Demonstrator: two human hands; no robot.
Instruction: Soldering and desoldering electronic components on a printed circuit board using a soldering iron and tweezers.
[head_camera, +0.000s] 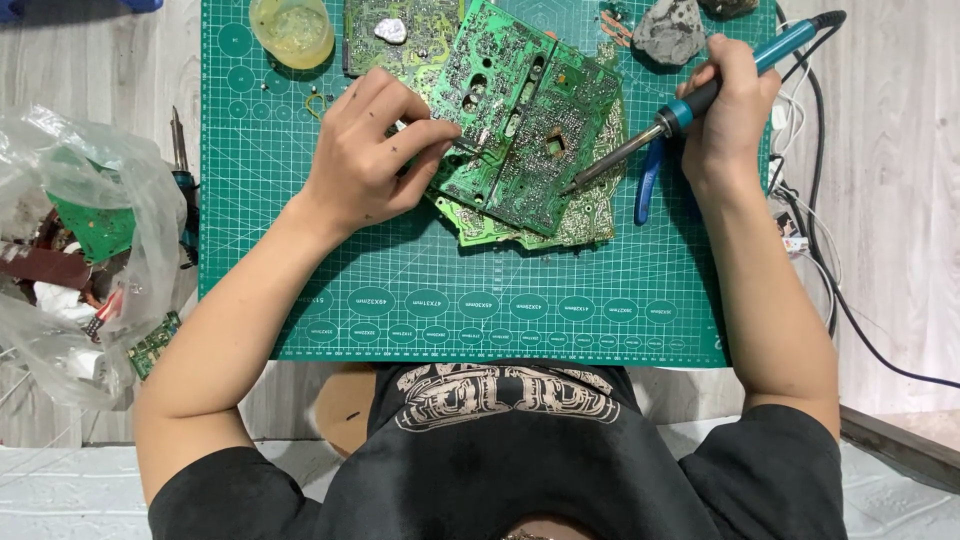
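At 9 o'clock a crinkled clear plastic bag (70, 250) slumps on the pale wood table (900, 200), holding green board scraps and red bits. Just beside it, a second iron (182, 180) lies along the edge of the green gridded mat (400, 290), flat and matte with printed ovals. At 11 o'clock a round yellowish tub (292, 30) sits on the mat.

The left hand (365, 160) is curled, fingertips pinching a thin metal tool, likely tweezers (455, 143), against the board (525, 115). The board is glossy green, tilted, its solder side up with fine traces and cut-outs; it rests on other boards (520, 225) stacked under it. It lies between both hands, at 12 o'clock.

The right hand (725, 105), at 1 o'clock, is closed around the blue-and-black handle of a soldering iron (690, 105); its metal tip touches the board's lower right edge. Blue-handled pliers (648, 180) lie under the iron, and a grey lumpy stone (670, 30) sits above.
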